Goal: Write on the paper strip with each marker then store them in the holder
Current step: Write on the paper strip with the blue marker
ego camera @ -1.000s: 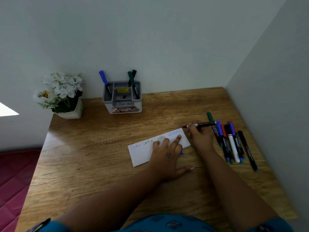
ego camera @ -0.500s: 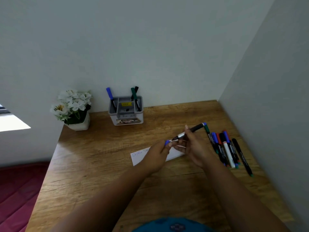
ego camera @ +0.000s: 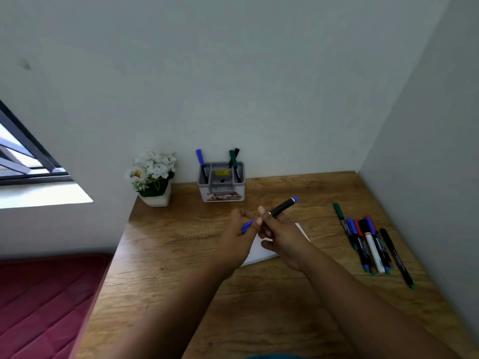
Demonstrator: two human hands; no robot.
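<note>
Both hands are raised above the white paper strip (ego camera: 261,252), which they mostly hide. My right hand (ego camera: 281,238) grips a black marker (ego camera: 282,206) with a blue end, pointing up and to the right. My left hand (ego camera: 239,233) pinches its blue cap (ego camera: 248,225) at the marker's near end. The grey holder (ego camera: 221,186) stands at the back against the wall with a blue marker (ego camera: 201,161) and two dark ones (ego camera: 234,161) in it. Several more markers (ego camera: 370,244) lie in a row on the right of the desk.
A white pot of white flowers (ego camera: 154,177) stands at the desk's back left corner. Walls close the desk (ego camera: 181,255) at the back and right. A red mattress (ego camera: 44,301) lies below the left edge, under a window (ego camera: 23,156).
Both hands lifted off the paper strip; my left hand picked up the blue cap and brought it to the marker's tip. The camera tilted up and to the left.
</note>
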